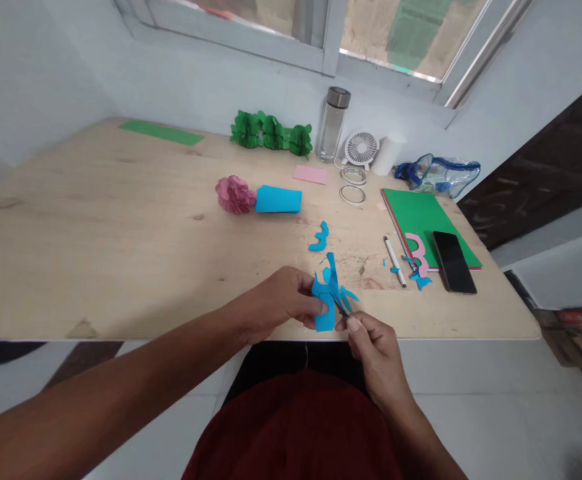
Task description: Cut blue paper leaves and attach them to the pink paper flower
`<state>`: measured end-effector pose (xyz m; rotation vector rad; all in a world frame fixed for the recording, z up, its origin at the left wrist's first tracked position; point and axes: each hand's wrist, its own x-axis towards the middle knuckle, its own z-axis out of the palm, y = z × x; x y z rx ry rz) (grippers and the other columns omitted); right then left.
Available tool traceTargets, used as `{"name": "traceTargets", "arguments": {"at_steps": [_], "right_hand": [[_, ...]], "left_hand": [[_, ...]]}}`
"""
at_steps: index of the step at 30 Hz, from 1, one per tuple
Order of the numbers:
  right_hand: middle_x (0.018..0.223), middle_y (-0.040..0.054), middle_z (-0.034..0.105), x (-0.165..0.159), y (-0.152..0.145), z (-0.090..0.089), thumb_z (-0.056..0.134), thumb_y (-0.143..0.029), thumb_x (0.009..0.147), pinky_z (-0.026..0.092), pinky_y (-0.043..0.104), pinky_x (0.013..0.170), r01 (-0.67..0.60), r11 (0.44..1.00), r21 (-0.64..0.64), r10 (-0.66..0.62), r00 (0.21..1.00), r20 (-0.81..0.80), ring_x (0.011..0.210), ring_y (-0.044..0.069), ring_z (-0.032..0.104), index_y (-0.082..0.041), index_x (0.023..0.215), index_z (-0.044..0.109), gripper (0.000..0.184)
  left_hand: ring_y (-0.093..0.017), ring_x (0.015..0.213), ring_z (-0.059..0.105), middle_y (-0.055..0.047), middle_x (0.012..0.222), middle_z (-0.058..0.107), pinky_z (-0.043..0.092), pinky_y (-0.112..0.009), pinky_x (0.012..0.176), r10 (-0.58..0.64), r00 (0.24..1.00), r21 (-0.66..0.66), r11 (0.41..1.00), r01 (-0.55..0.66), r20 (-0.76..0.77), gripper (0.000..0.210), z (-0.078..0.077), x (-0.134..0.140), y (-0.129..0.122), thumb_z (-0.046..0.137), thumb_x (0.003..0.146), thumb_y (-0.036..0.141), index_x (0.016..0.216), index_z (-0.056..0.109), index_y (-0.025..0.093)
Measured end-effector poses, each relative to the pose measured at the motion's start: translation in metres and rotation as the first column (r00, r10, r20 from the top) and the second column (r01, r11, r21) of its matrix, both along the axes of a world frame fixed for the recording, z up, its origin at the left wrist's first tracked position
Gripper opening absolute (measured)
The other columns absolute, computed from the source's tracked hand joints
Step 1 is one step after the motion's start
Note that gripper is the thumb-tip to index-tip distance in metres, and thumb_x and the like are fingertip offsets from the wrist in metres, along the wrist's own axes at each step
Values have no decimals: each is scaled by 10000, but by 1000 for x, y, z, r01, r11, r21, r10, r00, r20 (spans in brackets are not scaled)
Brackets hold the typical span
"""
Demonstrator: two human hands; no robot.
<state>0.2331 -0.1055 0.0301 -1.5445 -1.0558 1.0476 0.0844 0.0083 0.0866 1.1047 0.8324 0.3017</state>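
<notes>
My left hand pinches a piece of blue paper between thumb and fingers, just above the table's front edge. In my right hand is a small pair of scissors, its dark blades against the right side of the blue paper. The fingers wrap round the handles, which are mostly hidden. Narrow blue strips stick up and out around the blades. A wavy blue offcut lies on the table just beyond both hands.
On the wooden table lie a pink paper flower, folded blue paper, green paper garland, tape rolls, a white pen, green sheets and a phone. A bottle and fan stand behind.
</notes>
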Motion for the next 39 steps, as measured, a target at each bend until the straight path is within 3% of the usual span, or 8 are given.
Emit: {"name": "traceTargets", "arguments": {"at_steps": [27, 39], "right_hand": [[506, -67, 252, 1, 0, 0, 520, -473, 851, 170, 219, 455, 12, 1000, -15, -12, 1000, 23, 474, 81, 221, -164, 697, 643, 367], [504, -57, 303, -3, 0, 5, 501, -457, 849, 208, 226, 461, 55, 998, -14, -53, 993, 104, 487, 91, 266, -160, 675, 644, 373]], "left_hand": [[-100, 499, 518, 16, 504, 592, 440, -209, 513, -1, 1000, 8, 1000, 1, 13, 73, 3, 1, 0, 637, 552, 126, 505, 670, 171], [-99, 526, 523, 19, 525, 595, 440, -217, 542, -30, 1000, 5, 1000, 30, -6, 38, 5, 1, 2, 646, 562, 143, 533, 667, 157]]}}
